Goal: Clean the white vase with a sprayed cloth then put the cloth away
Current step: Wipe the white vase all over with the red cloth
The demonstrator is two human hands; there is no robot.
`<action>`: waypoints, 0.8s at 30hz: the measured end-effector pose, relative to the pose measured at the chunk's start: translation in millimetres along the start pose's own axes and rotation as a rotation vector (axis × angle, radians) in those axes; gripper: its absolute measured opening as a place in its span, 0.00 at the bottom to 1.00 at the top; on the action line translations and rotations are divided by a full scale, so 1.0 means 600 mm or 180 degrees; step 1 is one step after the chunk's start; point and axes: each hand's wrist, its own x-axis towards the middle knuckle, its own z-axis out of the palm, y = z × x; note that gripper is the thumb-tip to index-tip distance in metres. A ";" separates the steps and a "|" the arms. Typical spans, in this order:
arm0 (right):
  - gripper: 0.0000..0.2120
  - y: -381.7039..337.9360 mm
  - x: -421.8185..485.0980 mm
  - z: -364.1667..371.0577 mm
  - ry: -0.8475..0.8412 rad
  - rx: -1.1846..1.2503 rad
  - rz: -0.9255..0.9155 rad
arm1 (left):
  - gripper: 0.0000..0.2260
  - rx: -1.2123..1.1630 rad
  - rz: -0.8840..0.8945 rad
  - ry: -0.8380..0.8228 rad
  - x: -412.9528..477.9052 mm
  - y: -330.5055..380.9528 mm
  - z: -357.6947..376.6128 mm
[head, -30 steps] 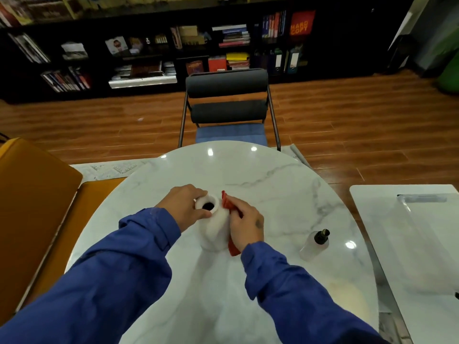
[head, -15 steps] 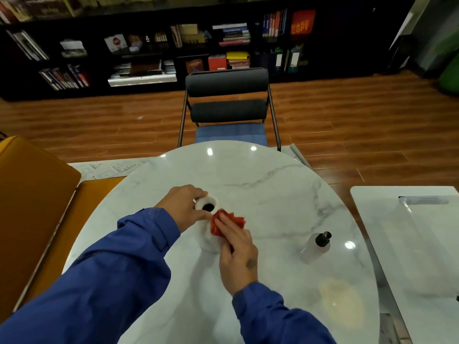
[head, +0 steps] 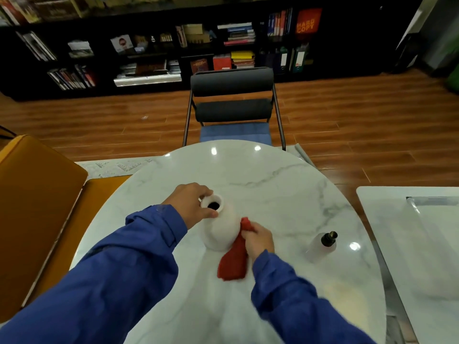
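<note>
In the head view, the white vase [head: 219,233] is stood on the marble tabletop [head: 273,184], its neck gripped by curled fingers [head: 205,193] of the left hand [head: 192,206], while the red cloth [head: 234,260] is clutched against its right side by the right hand [head: 258,240], with a spray bottle [head: 323,245] set apart rightward and a chair [head: 233,105] placed beyond the far edge.

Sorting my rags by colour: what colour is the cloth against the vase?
Red, plain; the cloth shows best in the head view.

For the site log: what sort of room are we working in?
Probably a study, library corner or office lounge. Dark bookshelves packed with books and binders line the far wall, and a round marble table with a black chair stands on a wood-plank floor.
</note>
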 end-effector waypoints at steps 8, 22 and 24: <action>0.14 -0.023 0.015 0.010 0.0173 -0.0127 0.0045 | 0.26 0.0103 -0.0067 -0.0017 -0.003 0.006 0.000; 0.24 0.015 -0.133 0.001 -0.0059 -0.0462 -0.2327 | 0.26 -0.0539 -0.0205 0.0292 -0.016 -0.006 0.025; 0.22 0.001 -0.148 -0.014 -0.0484 -0.0095 -0.1805 | 0.27 -0.1040 -0.0325 0.0476 -0.036 -0.020 0.040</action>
